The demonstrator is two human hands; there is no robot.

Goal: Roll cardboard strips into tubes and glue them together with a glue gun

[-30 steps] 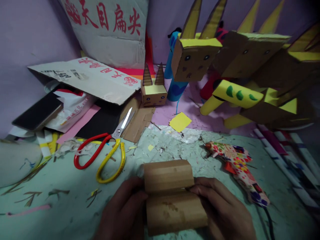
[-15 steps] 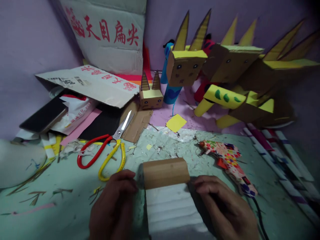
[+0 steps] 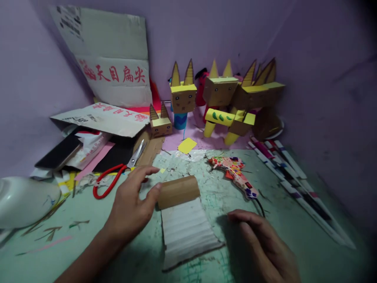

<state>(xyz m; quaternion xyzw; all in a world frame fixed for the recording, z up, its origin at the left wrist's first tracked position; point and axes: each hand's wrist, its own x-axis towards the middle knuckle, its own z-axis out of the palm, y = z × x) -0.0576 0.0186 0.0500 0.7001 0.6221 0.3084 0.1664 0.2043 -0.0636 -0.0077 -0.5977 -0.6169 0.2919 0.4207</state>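
A curled brown cardboard roll [image 3: 179,192] joins a flat, ridged whitish cardboard strip [image 3: 187,232] on the green table, in the middle. My left hand [image 3: 134,198] is at the roll's left end, thumb and forefinger apart, the thumb tip beside or just touching the roll; nothing shows in its grasp. To the right of the strip, my right hand [image 3: 262,239] hovers over the table, thumb and fingers slightly apart and holding nothing. Scissors with a red handle [image 3: 110,181] lie behind my left hand, which partly hides them. A flower-patterned glue gun [image 3: 234,173] rests behind the right hand.
Cardboard animal figures with horned box heads [image 3: 183,98] stand along the back. Markers [image 3: 294,188] lie at the right. A white bottle [image 3: 26,202] is at the left edge, with a phone [image 3: 59,152] and cardboard sheets [image 3: 103,118] beyond. A yellow paper piece [image 3: 187,146] lies near the figures.
The view has shifted and shows more of the table. My left hand has moved up to the roll's left end with its fingers spread. My right hand is farther from the cardboard piece.
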